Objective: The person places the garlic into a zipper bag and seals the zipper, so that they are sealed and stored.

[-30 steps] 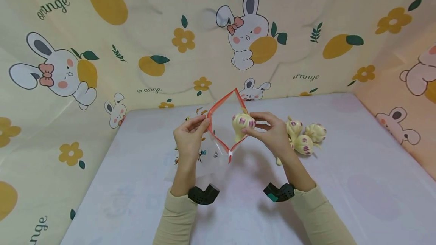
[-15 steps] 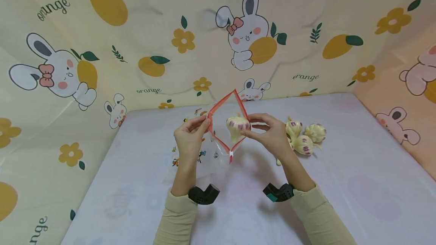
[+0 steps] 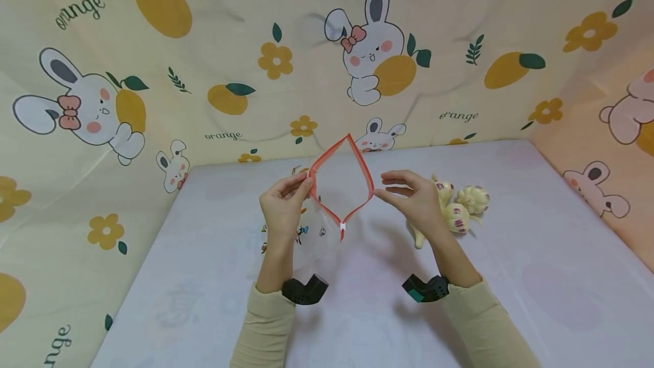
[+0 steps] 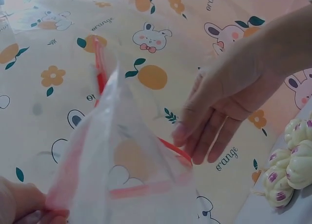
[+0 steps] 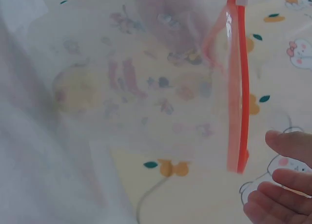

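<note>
My left hand [image 3: 283, 203] pinches the red rim of a clear zip bag [image 3: 329, 153], whose mouth gapes in a diamond shape. A white slider [image 3: 343, 226] sits at the near corner of the rim. My right hand [image 3: 416, 200] holds nothing; its fingers are spread just right of the rim, apart from it in the right wrist view. Through the cloudy plastic in that view, a pale garlic bulb [image 5: 75, 92] shows blurred near the bag's bottom. Several more garlic bulbs [image 3: 472, 200] lie behind the right hand, partly hidden by it.
A white-covered table [image 3: 204, 300] lies under both hands. Behind it and at the sides hangs a cream cloth [image 3: 306, 4] printed with rabbits and oranges. Small coloured pictures mark the bag's plastic. A black camera [image 3: 305, 289] sits on the left wrist, another [image 3: 426, 288] on the right.
The garlic bulb pinched by the right hand moved left into the bag's mouth and was let go. The right hand has drawn back slightly to the right; the left still holds the rim.
</note>
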A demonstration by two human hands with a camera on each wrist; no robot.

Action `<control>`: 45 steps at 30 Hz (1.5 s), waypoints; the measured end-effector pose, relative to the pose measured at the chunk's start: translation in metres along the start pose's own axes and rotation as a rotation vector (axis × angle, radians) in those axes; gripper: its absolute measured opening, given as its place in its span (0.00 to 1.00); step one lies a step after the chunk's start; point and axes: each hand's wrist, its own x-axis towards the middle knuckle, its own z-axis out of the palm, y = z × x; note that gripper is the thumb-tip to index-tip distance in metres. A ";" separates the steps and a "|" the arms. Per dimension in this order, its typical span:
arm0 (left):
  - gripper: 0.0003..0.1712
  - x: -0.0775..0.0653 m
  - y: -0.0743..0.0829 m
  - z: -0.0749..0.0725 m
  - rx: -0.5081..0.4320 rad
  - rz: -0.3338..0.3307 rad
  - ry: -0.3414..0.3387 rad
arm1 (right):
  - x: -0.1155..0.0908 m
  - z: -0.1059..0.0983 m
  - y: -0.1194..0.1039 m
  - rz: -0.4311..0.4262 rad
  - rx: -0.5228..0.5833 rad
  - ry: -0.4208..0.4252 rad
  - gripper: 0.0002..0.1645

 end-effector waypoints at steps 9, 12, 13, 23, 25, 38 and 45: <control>0.13 0.001 -0.001 0.000 -0.009 -0.006 -0.001 | -0.005 -0.016 0.012 0.013 -0.046 -0.068 0.20; 0.13 0.001 0.000 0.000 -0.003 -0.011 0.000 | -0.007 -0.023 0.016 0.016 -0.082 -0.099 0.20; 0.13 0.000 0.000 0.000 -0.001 -0.013 0.001 | -0.008 -0.026 0.018 0.017 -0.101 -0.107 0.20; 0.13 0.000 -0.001 0.000 0.020 -0.008 -0.010 | -0.013 -0.045 0.031 0.004 -0.175 -0.168 0.19; 0.13 0.000 -0.001 0.000 0.022 -0.006 -0.014 | -0.014 -0.049 0.034 0.007 -0.197 -0.188 0.19; 0.12 0.000 -0.005 0.000 0.010 0.009 -0.016 | -0.022 -0.065 0.041 0.014 -0.273 -0.278 0.23; 0.12 0.000 -0.005 0.000 0.004 0.007 -0.019 | -0.020 -0.071 0.050 0.027 -0.297 -0.350 0.24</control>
